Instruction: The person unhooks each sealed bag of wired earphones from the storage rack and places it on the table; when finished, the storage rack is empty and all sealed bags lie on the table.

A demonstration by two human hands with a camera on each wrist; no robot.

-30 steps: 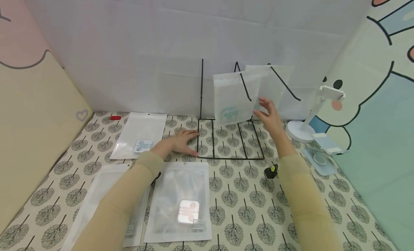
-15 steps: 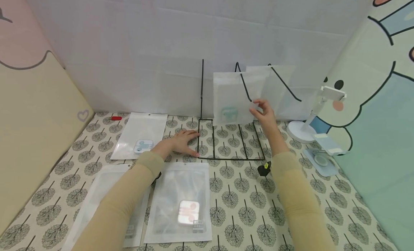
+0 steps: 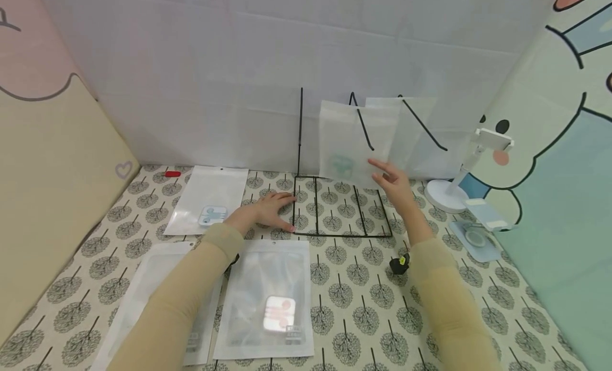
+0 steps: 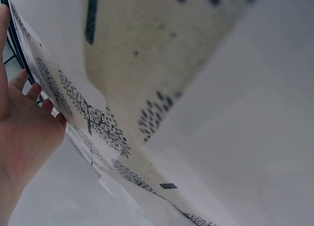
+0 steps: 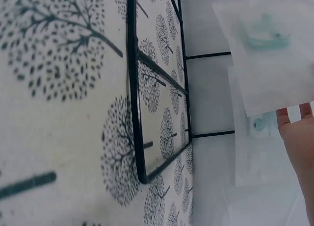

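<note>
A black wire rack [image 3: 342, 235] with upright hooks stands at the back. From its middle hook hangs a frosted zip bag [image 3: 356, 140] with teal-looking earphones inside, tilted slightly. Another frosted bag [image 3: 413, 124] hangs on the right hook. My right hand [image 3: 396, 187] touches the middle bag's lower right edge with fairly straight fingers; the right wrist view shows its fingertips at the edge of that bag [image 5: 274, 59]. My left hand [image 3: 270, 209] rests spread on the cloth, thumb and fingers at the rack's left base bar.
Bags lie at the left: one at the back [image 3: 205, 190], one in front [image 3: 260, 270] with pink earphones [image 3: 279, 314], and one [image 3: 153, 275] partly under my left sleeve. A small red object [image 3: 172, 174] lies behind. A white phone stand [image 3: 444, 195] stands right.
My right hand has moved slightly left and down, from beside the hook's tip to the bag's lower edge. The middle bag has swung and tilted. My left hand stays put.
</note>
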